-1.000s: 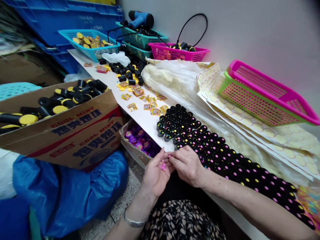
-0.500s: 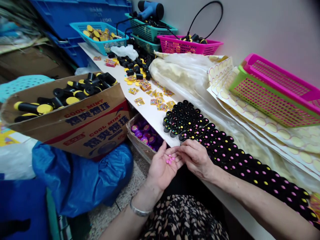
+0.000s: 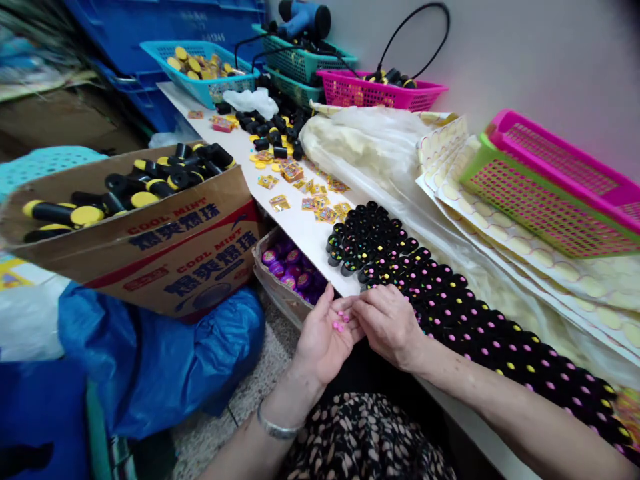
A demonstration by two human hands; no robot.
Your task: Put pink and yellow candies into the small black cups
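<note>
My left hand (image 3: 327,339) is palm up and cupped, with several small pink candies (image 3: 341,323) lying near the base of its fingers. My right hand (image 3: 393,323) has its fingers drawn together in a pinch against the left fingertips. Whatever the pinch holds is hidden. Just beyond both hands stand tightly packed rows of small black cups (image 3: 440,293). Many of these show a pink or yellow candy on top, while those at the far left end hold bits of several colours.
Left of the hands are a carton of black-and-yellow tubes (image 3: 195,250) and a box of purple-wrapped items (image 3: 290,267). Yellow packets (image 3: 320,200) lie on the table (image 3: 295,230). Behind are sticker sheets (image 3: 450,180), a pink-and-green basket (image 3: 545,193) and a pink basket (image 3: 380,93).
My right hand has shifted slightly and turned, with its back now more toward the camera. Fewer pink candies show in my left palm. My left hand stays nearly still.
</note>
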